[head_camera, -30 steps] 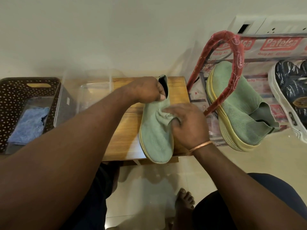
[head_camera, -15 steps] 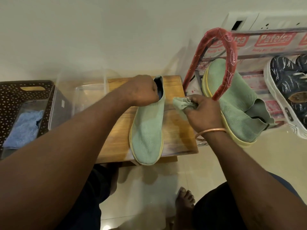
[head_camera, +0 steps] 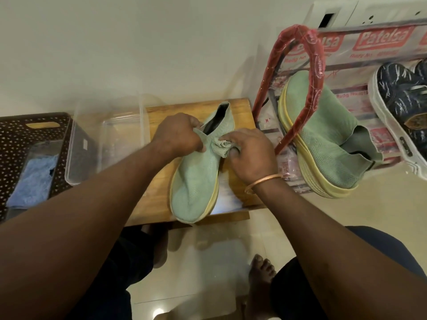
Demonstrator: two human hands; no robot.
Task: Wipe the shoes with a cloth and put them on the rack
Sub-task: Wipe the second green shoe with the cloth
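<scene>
Green knit shoe held on a wooden stool, a cloth pressed to it.
Left hand grips the shoe's collar, fingers curled round the knit, while the right hand pinches the bunched green cloth against the upper just below the opening. The shoe lies on the stool, toe over its near edge. Right of the stool, its mate sits on the rack beside a dark shoe. At the stool's left side stand a clear box and a basket holding a blue cloth.
</scene>
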